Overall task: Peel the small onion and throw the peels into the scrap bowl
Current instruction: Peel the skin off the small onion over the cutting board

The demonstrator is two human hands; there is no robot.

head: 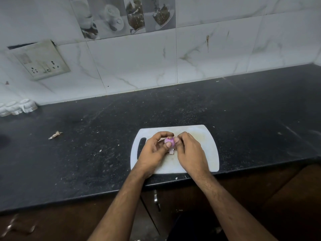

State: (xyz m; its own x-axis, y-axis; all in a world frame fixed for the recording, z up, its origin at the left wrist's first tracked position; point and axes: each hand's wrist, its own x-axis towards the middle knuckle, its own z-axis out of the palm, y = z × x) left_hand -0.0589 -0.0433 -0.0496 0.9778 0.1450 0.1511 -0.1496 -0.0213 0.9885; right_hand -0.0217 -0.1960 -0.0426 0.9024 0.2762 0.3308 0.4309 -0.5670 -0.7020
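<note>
The small onion (pixel 169 141) sits above the middle of the white cutting board (pixel 205 136), lifted off it and held between both hands. The left hand (pixel 153 150) comes at it from the board's handle-slot side, with its fingers (pixel 165 133) curled over the top of the onion and the thumb pressed against its near face. The right hand (pixel 188 152) closes in from the opposite side, fingertips bunched and pinching at the onion's right flank, where the skin seems to be lifting. A pale strip of peel (pixel 171 151) hangs from the underside of the onion, just above the board, and whether it has come fully free cannot be told.

The onion's long axis appears to run roughly upright, with a brownish end showing at the top, so the coming pull probably goes downward or outward toward the right hand, which is the one working the skin while the left steadies.

The scrap bowl is not in view anywhere around the board, so which way the peels must travel cannot be judged. The far side of the onion is hidden by the fingers. One loose dry scrap (pixel 55 135) lies on the dark tabletop (pixel 86 162), well to the left of the board
</note>
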